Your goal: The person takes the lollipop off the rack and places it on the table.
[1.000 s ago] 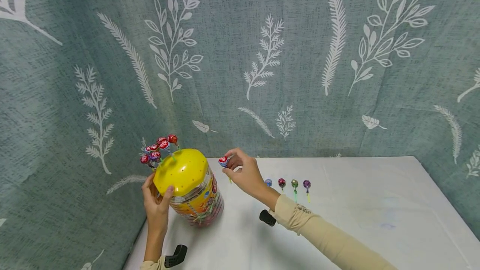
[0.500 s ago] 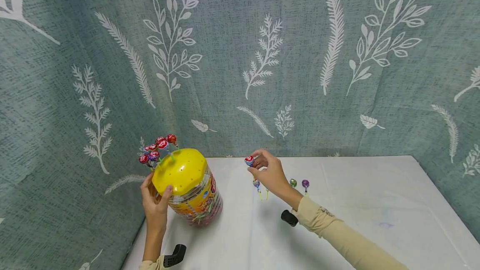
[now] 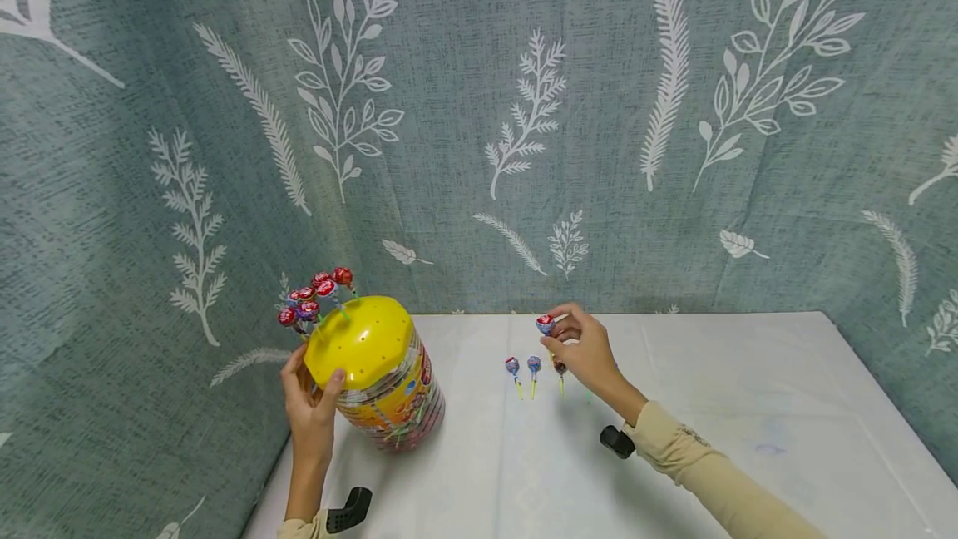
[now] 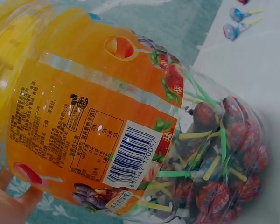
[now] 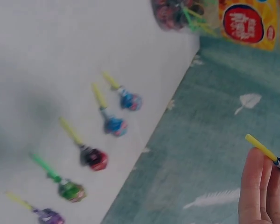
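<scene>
A clear plastic lollipop jar [image 3: 392,414] with a yellow lid [image 3: 367,343] stands at the left of the table, tilted. My left hand [image 3: 310,418] grips it by the lid's edge, thumb on top. Several wrapped lollipops [image 3: 325,288] stick out of holes at the lid's far left side. Over the table, my right hand [image 3: 587,356] pinches a red-and-blue lollipop [image 3: 545,323]; its yellow stick [image 5: 260,147] shows in the right wrist view. Below that hand lies a row of lollipops, among them a blue one [image 3: 534,365] and a green one [image 5: 71,190]. The hand partly covers this row in the head view.
A white cloth covers the table [image 3: 479,472]. Behind it hangs a green curtain [image 3: 449,123] with white leaf prints. More lollipops [image 4: 214,196] fill the bottom of the jar. Black camera mounts [image 3: 617,442] sit at both wrists.
My right hand has moved rightward from near the jar with the lollipop, now above the row. Two lollipops at the row's left end have come into view. The left hand and jar stay put.
</scene>
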{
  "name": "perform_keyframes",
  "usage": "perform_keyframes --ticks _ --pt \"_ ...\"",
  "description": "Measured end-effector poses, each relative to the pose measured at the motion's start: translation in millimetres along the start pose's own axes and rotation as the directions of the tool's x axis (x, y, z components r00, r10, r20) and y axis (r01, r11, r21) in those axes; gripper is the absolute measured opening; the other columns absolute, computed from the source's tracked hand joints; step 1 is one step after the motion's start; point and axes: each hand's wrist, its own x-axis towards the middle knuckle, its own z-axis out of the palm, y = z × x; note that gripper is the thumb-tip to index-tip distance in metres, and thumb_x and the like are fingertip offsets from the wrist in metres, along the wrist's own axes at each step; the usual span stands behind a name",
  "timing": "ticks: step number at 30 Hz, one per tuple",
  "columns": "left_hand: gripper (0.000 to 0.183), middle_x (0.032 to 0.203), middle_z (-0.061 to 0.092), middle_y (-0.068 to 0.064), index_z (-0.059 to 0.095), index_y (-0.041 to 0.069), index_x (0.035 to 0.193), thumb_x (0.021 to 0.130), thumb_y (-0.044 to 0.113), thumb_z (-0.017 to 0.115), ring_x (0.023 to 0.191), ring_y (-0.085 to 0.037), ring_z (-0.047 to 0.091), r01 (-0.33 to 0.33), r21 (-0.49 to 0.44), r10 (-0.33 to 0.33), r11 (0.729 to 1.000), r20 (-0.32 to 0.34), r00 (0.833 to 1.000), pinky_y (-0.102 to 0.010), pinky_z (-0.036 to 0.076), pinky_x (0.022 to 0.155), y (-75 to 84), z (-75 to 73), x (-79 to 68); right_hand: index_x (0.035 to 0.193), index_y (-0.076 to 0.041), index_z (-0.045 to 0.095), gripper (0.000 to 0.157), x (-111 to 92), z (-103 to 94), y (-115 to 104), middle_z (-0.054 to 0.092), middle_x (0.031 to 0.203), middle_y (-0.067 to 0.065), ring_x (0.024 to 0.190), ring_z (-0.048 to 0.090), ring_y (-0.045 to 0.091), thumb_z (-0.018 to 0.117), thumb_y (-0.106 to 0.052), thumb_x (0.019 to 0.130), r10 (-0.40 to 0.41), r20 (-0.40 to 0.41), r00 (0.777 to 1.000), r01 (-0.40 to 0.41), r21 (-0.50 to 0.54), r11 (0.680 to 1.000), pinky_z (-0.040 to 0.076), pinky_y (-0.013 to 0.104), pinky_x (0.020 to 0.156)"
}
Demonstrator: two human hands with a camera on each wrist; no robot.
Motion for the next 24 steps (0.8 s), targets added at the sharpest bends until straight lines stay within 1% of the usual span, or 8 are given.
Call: perform_keyframes --ticks 1,5,10,17,24 --pt "0.065 0.143 0.035 -0.001 0.031 0.017 0.144 0.087 0.009 0.060 0.126 -0.017 0.036 -0.001 0.000 0.001 1.000 0.000 1.000 -0.019 0.033 0.096 -0.2 0.1 0.0 0.109 -0.002 0.059 0.033 0 -2.5 7 0.064 0.082 0.013 0.072 0.063 0.023 0.072 0.002 0.079 -0.002 -0.010 1.000 0.002 -0.010 1.000 0.051 0.028 0.059" --pt "0.065 0.142 0.035 -0.002 0.031 0.017 0.144 0.087 0.008 0.060 0.126 -0.017 0.036 -0.005 -0.007 0.005 1.000 0.002 1.000 -0.019 0.033 0.096 -0.7 0.3 0.4 0.109 0.000 0.058 0.033 -2 -14.6 20 0.063 0.082 0.016 0.071 0.064 0.024 0.072 0.002 0.079 0.020 -0.032 0.999 -0.020 -0.006 1.000 0.053 0.034 0.057" --pt "0.064 0.141 0.036 -0.002 0.032 0.017 0.144 0.087 0.009 0.060 0.124 -0.017 0.037 -0.008 -0.001 0.008 1.000 0.000 1.000 -0.020 0.033 0.096 -2.1 0.2 1.2 0.111 -0.001 0.057 0.034 -5 -29.6 29 0.062 0.084 0.016 0.071 0.064 0.022 0.071 0.001 0.080 0.081 -0.042 0.996 -0.081 -0.016 0.997 0.054 0.038 0.058" --pt "0.065 0.141 0.036 -0.003 0.032 0.017 0.144 0.086 0.009 0.060 0.124 -0.017 0.038 -0.007 0.006 0.007 1.000 -0.002 1.000 -0.020 0.034 0.095 -1.7 -0.3 0.8 0.114 -0.001 0.056 0.035 -9 -45.4 41 0.062 0.086 0.017 0.074 0.064 0.027 0.070 0.000 0.082 0.136 -0.049 0.990 -0.138 -0.038 0.990 0.054 0.037 0.059" --pt "0.065 0.140 0.037 -0.003 0.031 0.017 0.144 0.087 0.008 0.060 0.123 -0.017 0.038 -0.005 -0.001 0.005 1.000 -0.003 1.000 -0.019 0.033 0.095 0.8 0.7 0.6 0.112 -0.002 0.057 0.034 -12 -55.6 51 0.063 0.085 0.015 0.073 0.064 0.021 0.071 -0.001 0.081 0.137 -0.095 0.986 -0.149 -0.121 0.981 0.053 0.035 0.059"
